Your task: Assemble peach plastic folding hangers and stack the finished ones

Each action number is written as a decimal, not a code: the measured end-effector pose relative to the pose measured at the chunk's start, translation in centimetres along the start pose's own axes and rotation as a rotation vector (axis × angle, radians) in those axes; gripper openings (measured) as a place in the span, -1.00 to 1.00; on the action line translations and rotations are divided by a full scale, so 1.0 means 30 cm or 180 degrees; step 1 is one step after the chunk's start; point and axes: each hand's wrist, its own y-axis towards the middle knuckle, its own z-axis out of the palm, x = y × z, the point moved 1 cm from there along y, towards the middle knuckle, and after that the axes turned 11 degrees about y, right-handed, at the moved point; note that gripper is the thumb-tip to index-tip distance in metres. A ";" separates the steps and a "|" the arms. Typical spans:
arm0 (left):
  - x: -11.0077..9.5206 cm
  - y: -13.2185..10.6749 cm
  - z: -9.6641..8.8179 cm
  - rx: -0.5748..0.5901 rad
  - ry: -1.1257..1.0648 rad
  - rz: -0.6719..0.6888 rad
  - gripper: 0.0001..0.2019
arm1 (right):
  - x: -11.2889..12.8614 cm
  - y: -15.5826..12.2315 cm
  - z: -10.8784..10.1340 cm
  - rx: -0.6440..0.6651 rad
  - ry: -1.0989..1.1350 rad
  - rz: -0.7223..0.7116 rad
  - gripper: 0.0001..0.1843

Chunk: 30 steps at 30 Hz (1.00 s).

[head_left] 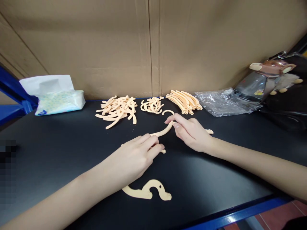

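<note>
A cream plastic curved hanger arm (161,131) lies between my hands on the black tabletop. My right hand (192,132) is closed in a pinch at its upper right end. Over its lower left end, my left hand (140,153) is closed, with the fingertips partly hidden. The tip of another cream piece (163,151) shows from under my left thumb. Just above my right fingers sits a small curved hook (168,112). Nearer to me lies a bigger hook-shaped hanger piece (155,188), its left end behind my left forearm. One more piece's end (209,131) peeks out behind my right wrist.
Along the back are a pile of hanger arms (120,108), a heap of hooks (152,105) and a stack of long slim bars (184,101). A tissue pack (59,100) stands left. A clear plastic bag (223,103) and a bottle with a monkey-like top (255,81) are right.
</note>
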 end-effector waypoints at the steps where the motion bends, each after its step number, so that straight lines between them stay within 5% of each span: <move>1: 0.007 -0.002 -0.004 -0.0010 -0.0037 -0.0055 -0.67 | -0.003 -0.003 -0.003 0.0031 0.0117 0.0052 -0.71; 4: 0.037 -0.014 -0.023 -0.0040 -0.0245 -0.0435 -0.69 | -0.013 -0.005 -0.005 -0.0006 0.0244 0.0137 -0.70; 10: 0.125 -0.045 -0.038 -0.0307 -0.0554 -0.1869 -0.72 | -0.021 0.006 0.004 -0.0048 0.0309 0.0257 -0.78; 13: 0.159 -0.052 -0.028 -0.0154 -0.0530 -0.2313 -0.77 | -0.015 0.005 0.004 -0.0025 0.0237 0.0265 -0.77; 22: 0.176 -0.060 -0.006 0.0976 -0.0245 -0.2355 -0.71 | -0.017 -0.002 0.007 0.0078 0.0338 0.0038 -0.68; 27: 0.174 -0.062 -0.006 0.1079 -0.0237 -0.2029 -0.64 | -0.018 0.005 0.011 0.0054 -0.0200 -0.0433 -0.82; 30: 0.168 -0.054 -0.008 0.1187 -0.0214 -0.1872 -0.62 | -0.016 0.014 0.011 0.0209 -0.0750 -0.0768 -0.73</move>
